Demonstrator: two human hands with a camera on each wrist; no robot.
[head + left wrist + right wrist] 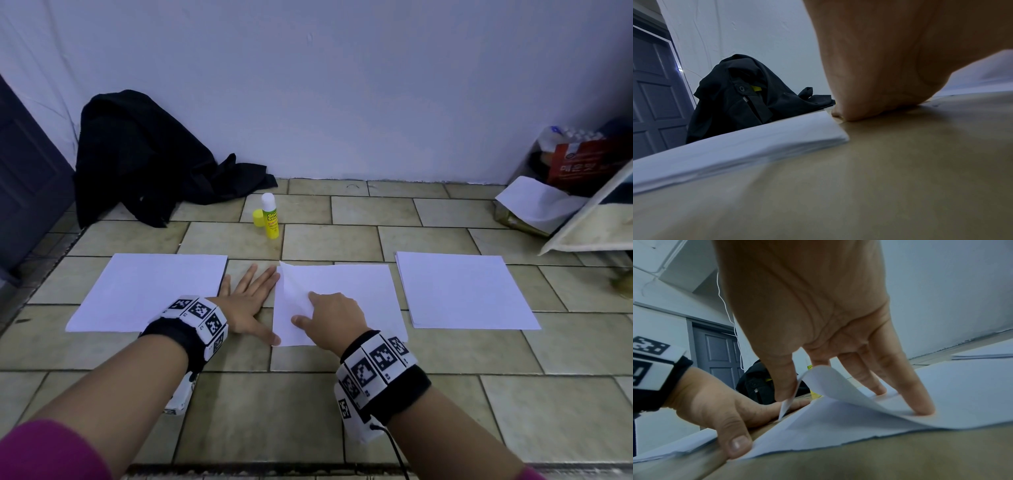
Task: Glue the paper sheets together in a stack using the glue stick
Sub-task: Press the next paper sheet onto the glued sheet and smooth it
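Right hand [334, 317] pinches top sheet [346, 291] edge; left hand [248, 301] flat, spread, beside.

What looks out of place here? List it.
The glue stick stands uncapped, its yellow cap beside it on the floor. The middle sheet has its left corner curled up, pinched by the right hand. Nothing spilled or torn.

Three lots of white paper lie in a row on the tiled worktop [342, 411]: a left sheet [147, 291], a middle sheet [359, 291] and a right stack [462, 291]. The left hand [248, 301] lies flat between the left and middle sheets, thumb at the middle sheet's edge. The right hand [334, 317] lifts that sheet's left side. Above centre stands an uncapped glue stick [270, 216] beside its yellow cap [258, 218]. A black garment [144, 161] sits upper left.
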